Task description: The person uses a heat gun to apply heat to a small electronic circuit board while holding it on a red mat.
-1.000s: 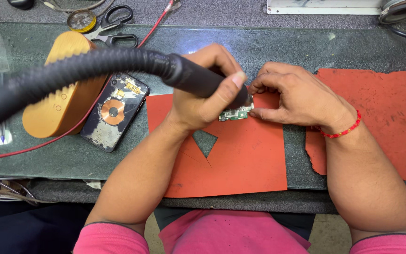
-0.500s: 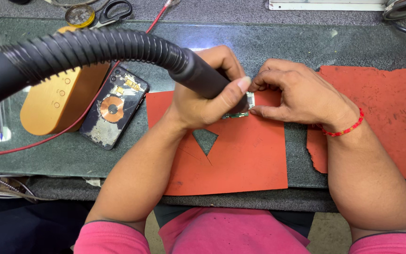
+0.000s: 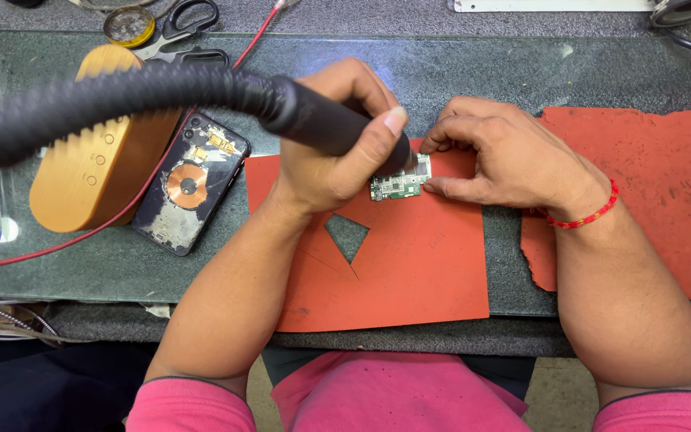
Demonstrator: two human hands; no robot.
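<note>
While my left hand (image 3: 337, 152) grips the black hose-fed nozzle (image 3: 321, 124), I work the small circuit board (image 3: 397, 186).
My right hand's fingers (image 3: 449, 188) pin the board's right edge on the red mat (image 3: 409, 264); steadiness matters next.

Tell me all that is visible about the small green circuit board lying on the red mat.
The small circuit board is green, roughly rectangular, with tiny silvery components on its face. It lies flat on the red mat, near the mat's upper edge. The right hand steadies it at its right end with fingertips. The left hand holds a black hose-fed tool whose tip points at the board's upper side; the tip itself is hidden.
</note>
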